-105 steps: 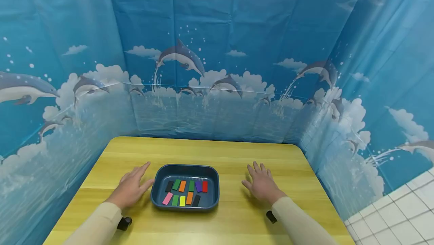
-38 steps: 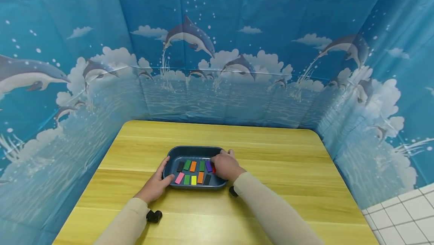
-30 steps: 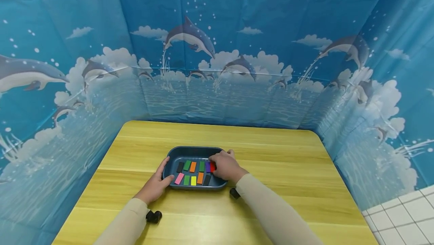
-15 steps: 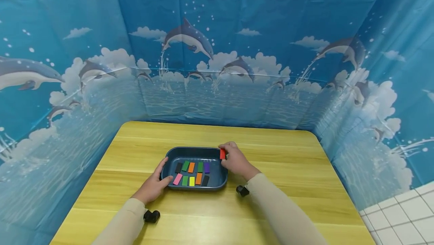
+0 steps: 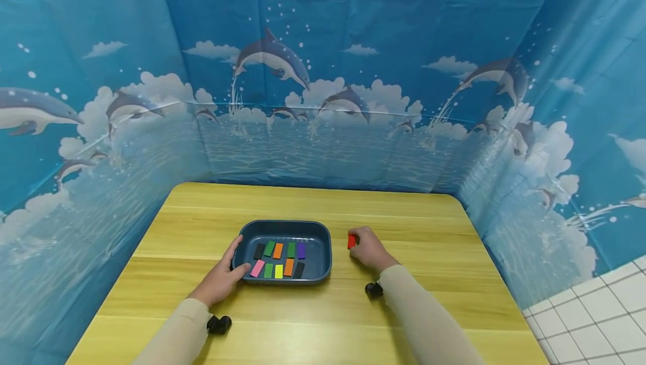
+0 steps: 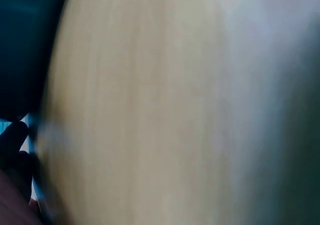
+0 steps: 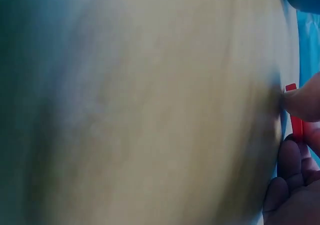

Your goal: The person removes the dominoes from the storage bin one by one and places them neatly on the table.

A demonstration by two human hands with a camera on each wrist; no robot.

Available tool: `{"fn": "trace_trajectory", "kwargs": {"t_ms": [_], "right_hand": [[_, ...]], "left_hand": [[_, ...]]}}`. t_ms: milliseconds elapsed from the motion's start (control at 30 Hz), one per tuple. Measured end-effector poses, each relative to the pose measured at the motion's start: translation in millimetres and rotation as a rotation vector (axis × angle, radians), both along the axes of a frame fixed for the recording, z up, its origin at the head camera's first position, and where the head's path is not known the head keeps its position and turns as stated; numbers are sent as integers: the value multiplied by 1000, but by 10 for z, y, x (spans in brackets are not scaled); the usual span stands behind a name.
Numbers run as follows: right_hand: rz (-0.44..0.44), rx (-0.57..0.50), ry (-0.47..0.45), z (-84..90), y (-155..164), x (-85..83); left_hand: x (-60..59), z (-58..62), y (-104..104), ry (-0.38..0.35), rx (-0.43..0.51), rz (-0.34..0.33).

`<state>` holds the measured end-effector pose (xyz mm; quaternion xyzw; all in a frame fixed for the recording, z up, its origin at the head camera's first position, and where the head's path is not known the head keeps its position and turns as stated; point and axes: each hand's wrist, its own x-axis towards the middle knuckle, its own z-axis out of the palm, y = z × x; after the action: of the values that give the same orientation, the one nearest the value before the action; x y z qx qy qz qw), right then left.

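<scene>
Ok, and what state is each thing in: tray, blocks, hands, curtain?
Tray: standing level on the table, open on top.
Ten coloured blocks: lying in the tray, in two rough rows.
Red block: outside the tray, to its right; table contact unclear.
Left hand: spread, touching the tray's left end.
Right hand: pinching the red block.
Curtain: hanging, creased.

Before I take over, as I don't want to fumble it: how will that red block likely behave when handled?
The red block is probably stiff: its edges look straight in the right hand's pinch. It's likely light, being small beside the fingers. Its flat sides suggest it would slide rather than roll if pushed.
</scene>
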<state>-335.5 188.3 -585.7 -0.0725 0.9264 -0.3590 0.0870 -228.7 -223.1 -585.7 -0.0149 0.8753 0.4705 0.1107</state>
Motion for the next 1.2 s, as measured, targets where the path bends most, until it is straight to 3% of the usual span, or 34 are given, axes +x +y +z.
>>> {"fn": "trace_trajectory", "kwargs": {"t_ms": [233, 533, 633, 800, 967, 1100, 1200], "right_hand": [[32, 53, 21, -24, -40, -35], [44, 28, 11, 9, -66, -37], [49, -1, 27, 147, -141, -48], [128, -106, 79, 608, -498, -37], [274, -204, -16, 911, -919, 2], [324, -109, -120, 909, -1161, -30], [313, 79, -164, 814, -1268, -62]], "left_hand": [[42, 9, -39, -3, -6, 19], [56, 27, -71, -3, 10, 7], [41, 15, -69, 3, 14, -2], [-2, -19, -42, 15, 24, 8], [-36, -48, -5, 11, 39, 22], [-35, -51, 14, 22, 39, 32], [-32, -56, 9, 30, 39, 25]]}}
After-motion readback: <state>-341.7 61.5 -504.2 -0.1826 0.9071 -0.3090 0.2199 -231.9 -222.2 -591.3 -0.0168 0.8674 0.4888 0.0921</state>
